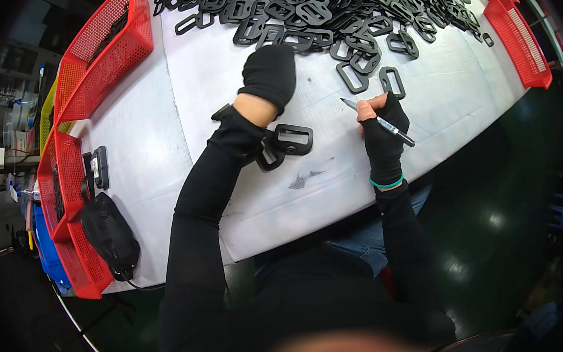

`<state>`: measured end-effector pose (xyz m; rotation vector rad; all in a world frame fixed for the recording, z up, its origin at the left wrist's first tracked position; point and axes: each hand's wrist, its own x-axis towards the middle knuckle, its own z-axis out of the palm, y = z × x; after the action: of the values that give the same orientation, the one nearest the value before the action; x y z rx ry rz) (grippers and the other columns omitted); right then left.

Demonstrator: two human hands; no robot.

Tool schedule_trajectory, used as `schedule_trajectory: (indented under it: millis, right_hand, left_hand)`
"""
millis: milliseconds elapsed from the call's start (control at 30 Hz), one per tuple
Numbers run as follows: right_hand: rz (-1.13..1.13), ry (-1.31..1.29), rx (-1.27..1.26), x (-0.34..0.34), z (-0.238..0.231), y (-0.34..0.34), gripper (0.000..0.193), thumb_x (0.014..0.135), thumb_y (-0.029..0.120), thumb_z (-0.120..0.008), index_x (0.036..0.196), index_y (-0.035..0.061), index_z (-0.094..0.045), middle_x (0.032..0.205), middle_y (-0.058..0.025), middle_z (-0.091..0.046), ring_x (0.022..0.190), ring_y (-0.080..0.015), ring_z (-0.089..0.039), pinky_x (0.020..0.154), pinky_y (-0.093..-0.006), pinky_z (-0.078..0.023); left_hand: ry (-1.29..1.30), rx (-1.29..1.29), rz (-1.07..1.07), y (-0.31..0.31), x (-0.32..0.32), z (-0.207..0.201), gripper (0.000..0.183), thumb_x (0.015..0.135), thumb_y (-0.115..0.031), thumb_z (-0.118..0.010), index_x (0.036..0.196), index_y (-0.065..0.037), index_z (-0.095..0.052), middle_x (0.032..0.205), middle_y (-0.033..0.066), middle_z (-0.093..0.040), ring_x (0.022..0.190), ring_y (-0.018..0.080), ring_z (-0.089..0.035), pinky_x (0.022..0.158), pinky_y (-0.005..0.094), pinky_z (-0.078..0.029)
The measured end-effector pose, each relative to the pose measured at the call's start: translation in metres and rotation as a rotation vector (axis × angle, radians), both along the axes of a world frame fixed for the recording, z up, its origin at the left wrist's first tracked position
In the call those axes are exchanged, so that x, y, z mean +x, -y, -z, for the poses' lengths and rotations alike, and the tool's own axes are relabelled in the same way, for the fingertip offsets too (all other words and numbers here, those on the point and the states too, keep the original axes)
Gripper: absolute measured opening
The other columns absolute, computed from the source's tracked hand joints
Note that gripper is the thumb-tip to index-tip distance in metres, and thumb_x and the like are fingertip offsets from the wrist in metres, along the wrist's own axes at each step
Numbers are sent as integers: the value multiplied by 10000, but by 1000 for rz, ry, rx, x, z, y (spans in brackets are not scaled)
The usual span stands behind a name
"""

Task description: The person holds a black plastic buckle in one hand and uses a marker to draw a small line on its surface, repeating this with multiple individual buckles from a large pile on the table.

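Observation:
At the near edge of a big heap of black plastic buckles [312, 13], my left hand [270, 76] in a black glove reaches forward. Its fingers are hidden behind the back of the hand, so any grip is out of sight. My right hand [381, 148], in a black fingerless glove with a teal band at the wrist, is closed around a marker pen [395, 132]. The pen's tip points forward and left, over the table. Beside my left forearm lie a loose buckle [301, 151] and another one partly under it. A further buckle [385, 74] lies just beyond my right hand.
Red perforated baskets [105, 74] line the table's left side, some holding black parts. Another red basket [517, 41] stands at the far right. At the left lie a black pouch-like object [109, 236] and a small black device [100, 168]. The white tabletop [341, 181] curves along its front edge.

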<state>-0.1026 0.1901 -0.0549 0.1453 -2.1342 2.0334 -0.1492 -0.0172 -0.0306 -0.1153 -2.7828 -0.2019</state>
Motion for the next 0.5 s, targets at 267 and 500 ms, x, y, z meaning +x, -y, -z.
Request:
schedule_trajectory:
  millis: [267, 500]
  right_hand:
    - [-43, 53, -29, 1, -6, 1, 154, 782, 95, -680, 751, 9, -557, 620, -12, -563, 557, -64, -517, 520, -215, -412]
    - [-73, 66, 69, 1, 0, 1, 164, 789, 114, -687, 753, 6, -568, 598, -9, -566, 529, -61, -519, 502, -215, -416]
  left_hand:
    - [366, 1099, 150, -6, 29, 0, 207, 853, -172, -626, 937, 17, -639, 745, 19, -621, 612, 65, -555, 547, 209, -448]
    - [333, 1018, 72, -18, 57, 0, 166, 812, -147, -669, 883, -2, -630, 729, 26, -628, 559, 57, -535, 511, 202, -427]
